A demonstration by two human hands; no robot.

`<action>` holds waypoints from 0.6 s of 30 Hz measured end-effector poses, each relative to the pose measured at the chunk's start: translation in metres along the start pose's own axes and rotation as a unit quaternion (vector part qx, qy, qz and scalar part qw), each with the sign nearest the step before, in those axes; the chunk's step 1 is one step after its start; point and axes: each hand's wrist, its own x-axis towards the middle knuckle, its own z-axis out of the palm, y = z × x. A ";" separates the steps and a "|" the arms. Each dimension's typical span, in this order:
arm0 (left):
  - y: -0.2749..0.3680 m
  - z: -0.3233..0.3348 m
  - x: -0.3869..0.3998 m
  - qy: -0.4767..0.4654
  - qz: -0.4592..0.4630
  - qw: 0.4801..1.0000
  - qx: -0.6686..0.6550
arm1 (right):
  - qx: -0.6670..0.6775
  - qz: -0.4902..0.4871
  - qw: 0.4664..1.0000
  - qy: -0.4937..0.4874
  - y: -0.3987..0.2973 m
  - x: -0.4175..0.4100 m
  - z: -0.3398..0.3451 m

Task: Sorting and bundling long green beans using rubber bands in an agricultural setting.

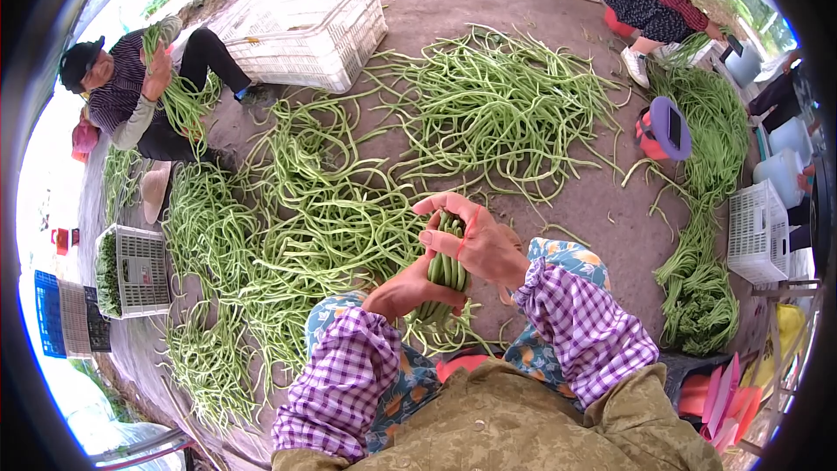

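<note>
My left hand (418, 288) is wrapped around a bundle of long green beans (446, 268), held upright between my knees. At the bundle's upper end is my right hand (467, 232), its thumb and forefinger apart and a thin red band looped around it; whether its other fingers grip the beans is hidden. Loose long beans (327, 229) lie tangled on the ground in front and to the left, and another pile (503, 104) spreads farther ahead.
A large white plastic crate (307, 33) stands ahead left, near a seated person (131, 91) holding beans. Another person (660, 0) crouches ahead right. A purple-topped stool (668, 127) and bean bundles (700, 301) are at right. A bean-filled crate (140, 271) stands left.
</note>
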 end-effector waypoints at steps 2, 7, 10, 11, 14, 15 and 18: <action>0.000 0.001 0.000 0.017 0.023 0.999 0.030 | 0.003 0.000 1.000 0.008 -0.001 0.001 0.001; 0.001 0.002 -0.004 0.005 0.004 1.000 -0.021 | -0.120 -0.081 0.989 0.004 -0.003 -0.001 -0.005; 0.001 0.002 -0.005 -0.003 0.007 1.000 -0.029 | -0.139 -0.102 0.985 -0.006 0.000 -0.003 -0.007; 0.001 0.001 -0.005 -0.004 0.006 1.000 -0.027 | -0.127 -0.104 0.986 -0.010 0.001 -0.005 -0.007; 0.000 0.001 -0.004 0.000 -0.048 0.998 -0.026 | 0.041 -0.063 0.997 -0.031 0.005 -0.006 -0.005; 0.000 0.001 -0.004 -0.004 -0.035 0.999 -0.026 | 0.041 -0.063 0.997 -0.031 0.005 -0.005 -0.005; -0.002 0.001 0.000 -0.016 -0.018 0.998 -0.050 | -0.099 -0.136 0.986 0.009 0.004 -0.005 -0.006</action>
